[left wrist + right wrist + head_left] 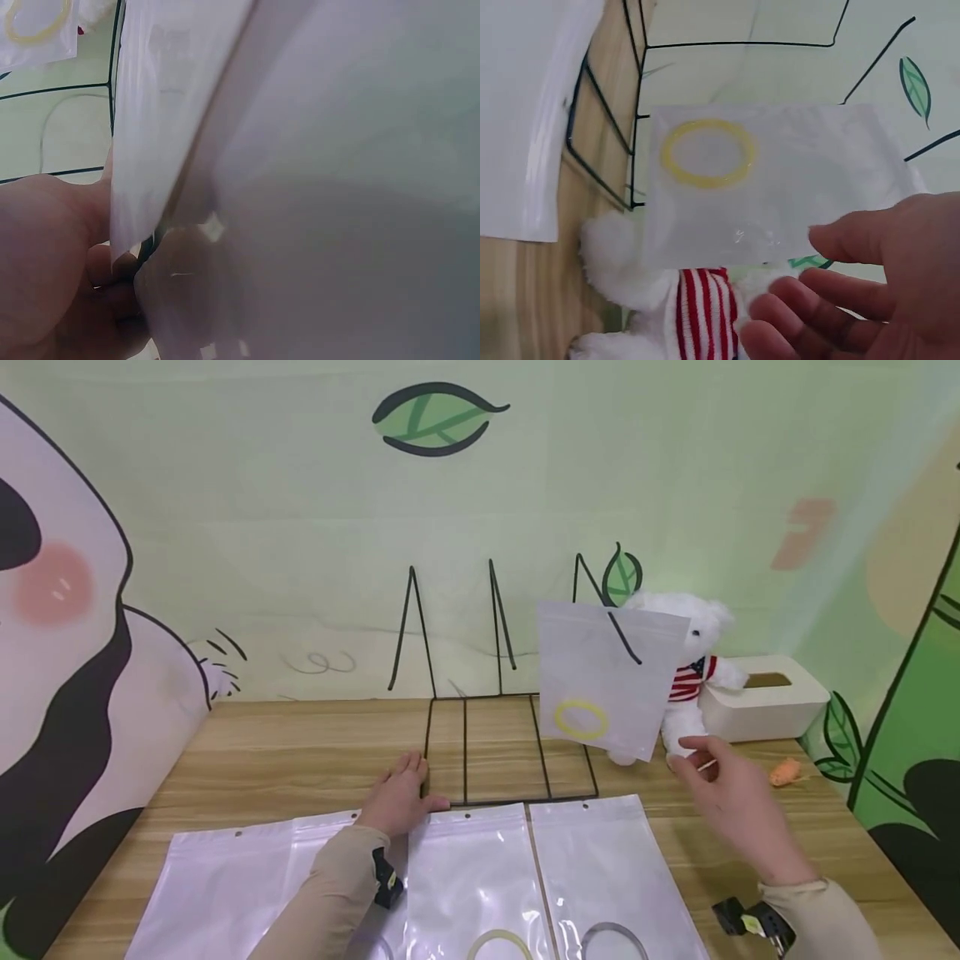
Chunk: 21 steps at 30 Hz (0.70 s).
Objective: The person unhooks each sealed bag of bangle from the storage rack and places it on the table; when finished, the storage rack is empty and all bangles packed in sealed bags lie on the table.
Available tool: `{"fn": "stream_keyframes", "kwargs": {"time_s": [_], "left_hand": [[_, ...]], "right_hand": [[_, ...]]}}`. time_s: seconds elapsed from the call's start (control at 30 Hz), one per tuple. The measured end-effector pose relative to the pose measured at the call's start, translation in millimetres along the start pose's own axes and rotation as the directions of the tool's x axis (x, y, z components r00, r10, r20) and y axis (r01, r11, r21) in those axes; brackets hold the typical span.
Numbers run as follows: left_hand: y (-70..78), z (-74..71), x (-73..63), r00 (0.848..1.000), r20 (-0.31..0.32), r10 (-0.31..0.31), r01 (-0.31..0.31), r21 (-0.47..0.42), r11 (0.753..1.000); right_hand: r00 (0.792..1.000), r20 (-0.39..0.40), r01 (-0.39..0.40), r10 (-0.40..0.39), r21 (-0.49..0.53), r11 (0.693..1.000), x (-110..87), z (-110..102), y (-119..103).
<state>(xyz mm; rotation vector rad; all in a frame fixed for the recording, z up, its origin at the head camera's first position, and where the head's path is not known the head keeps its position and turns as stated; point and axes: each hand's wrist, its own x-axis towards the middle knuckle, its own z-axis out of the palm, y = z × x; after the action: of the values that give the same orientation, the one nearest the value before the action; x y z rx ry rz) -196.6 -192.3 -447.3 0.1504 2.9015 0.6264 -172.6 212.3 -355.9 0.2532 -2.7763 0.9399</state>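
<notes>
A black wire rack point(465, 743) with three upright prongs stands on the table. From its right prong hangs a clear zip bag point(615, 652), with a yellow ring point(709, 184) showing low in it. My left hand point(397, 802) rests at the rack's front left corner, thumb along the front bar. Beside the hanging bag's lower right corner, my right hand point(742, 810) holds nothing, its fingers loosely bent. Several more clear bags point(468, 852) lie flat in front of the rack, some with rings at their lower ends. One bag fills most of the left wrist view.
Behind the hanging bag sits a white teddy bear point(693, 614) in a red-striped top, partly covered. A white tissue box point(768, 714) stands to its right, with a small orange object point(785, 772) in front. A printed cloth backdrop point(300, 527) rises behind the table.
</notes>
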Motion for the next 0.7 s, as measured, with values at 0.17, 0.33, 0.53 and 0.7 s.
{"fn": "stream_keyframes", "kwargs": {"time_s": [0.17,0.33,0.53,0.7], "left_hand": [[2.5,-0.7,0.2,1.000,0.012,-0.015,0.016,-0.015,1.000],[3.2,-1.1,0.3,1.000,0.011,-0.014,0.014,-0.006,1.000],[2.0,-0.7,0.7,1.000,0.007,-0.014,0.014,-0.001,1.000],[2.7,-0.5,0.3,1.000,0.008,-0.019,0.019,-0.001,1.000]], "right_hand": [[0.977,-0.202,0.086,-0.075,0.045,0.995,7.9,-3,-9],[0.947,-0.319,0.076,-0.034,0.120,0.990,19.0,-11,-17],[0.944,-0.330,0.035,0.025,0.177,0.984,34.9,-15,-20],[0.948,-0.315,0.026,0.051,0.235,0.972,46.6,-10,-22]]}}
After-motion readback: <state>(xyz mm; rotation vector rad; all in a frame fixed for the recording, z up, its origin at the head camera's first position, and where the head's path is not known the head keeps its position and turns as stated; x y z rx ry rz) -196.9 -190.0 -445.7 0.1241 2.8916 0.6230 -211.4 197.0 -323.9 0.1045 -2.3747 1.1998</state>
